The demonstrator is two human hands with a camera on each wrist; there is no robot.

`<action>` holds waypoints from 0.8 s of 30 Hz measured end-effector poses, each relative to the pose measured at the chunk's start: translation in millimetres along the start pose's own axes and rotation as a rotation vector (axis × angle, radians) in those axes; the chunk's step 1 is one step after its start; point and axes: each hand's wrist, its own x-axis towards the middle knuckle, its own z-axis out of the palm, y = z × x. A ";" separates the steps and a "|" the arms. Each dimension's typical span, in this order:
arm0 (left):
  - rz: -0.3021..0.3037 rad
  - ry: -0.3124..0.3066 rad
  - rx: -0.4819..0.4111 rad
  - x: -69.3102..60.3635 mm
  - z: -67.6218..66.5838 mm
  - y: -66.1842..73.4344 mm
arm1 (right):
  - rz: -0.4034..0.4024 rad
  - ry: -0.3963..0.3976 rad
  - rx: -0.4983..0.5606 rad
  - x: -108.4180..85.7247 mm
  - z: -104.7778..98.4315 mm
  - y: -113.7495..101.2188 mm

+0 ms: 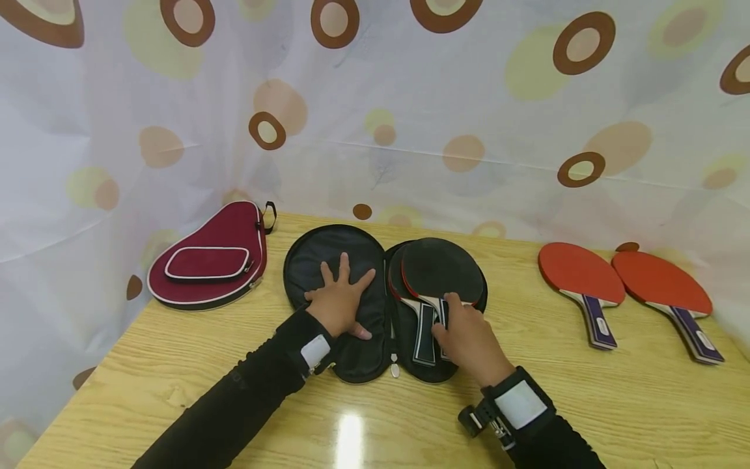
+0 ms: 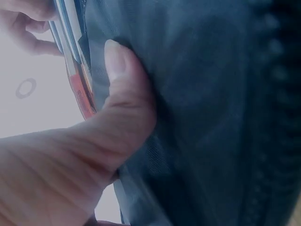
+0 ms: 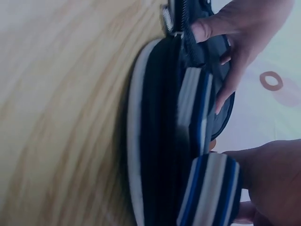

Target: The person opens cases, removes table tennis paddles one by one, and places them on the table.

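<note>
A black zip case (image 1: 301,267) lies unfolded on the table. My left hand (image 1: 338,303) rests on its left half with fingers spread; the left wrist view shows the thumb (image 2: 129,89) against the dark lining. In the right half lie two overlapping table tennis bats, black rubber up. My right hand (image 1: 473,342) grips the handle of the upper bat (image 1: 442,267). The lower bat's handle (image 1: 424,335) shows beside it. Seen from the right wrist, the striped handle end of the upper bat (image 3: 209,190) sits close to the fingers. The right fingertips are partly hidden.
A maroon bat case (image 1: 205,228) with a front pocket lies at the back left. To the right are two red bats, one (image 1: 580,273) nearer and another (image 1: 662,280) beyond it. A patterned curtain (image 1: 410,130) hangs behind the wooden table (image 1: 234,417).
</note>
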 end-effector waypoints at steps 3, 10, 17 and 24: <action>-0.011 0.009 -0.030 0.6 2.2 1.8 | -0.025 0.028 -0.012 1.7 0.6 1.8; -0.024 0.007 -0.055 -0.2 3.6 2.2 | -0.013 0.027 -0.011 4.9 1.2 3.9; -0.028 0.006 -0.061 0.1 3.9 2.0 | -0.019 0.069 -0.078 7.1 4.6 3.2; -0.029 0.008 -0.070 0.8 4.9 1.4 | -0.050 0.142 -0.115 0.5 -10.4 8.5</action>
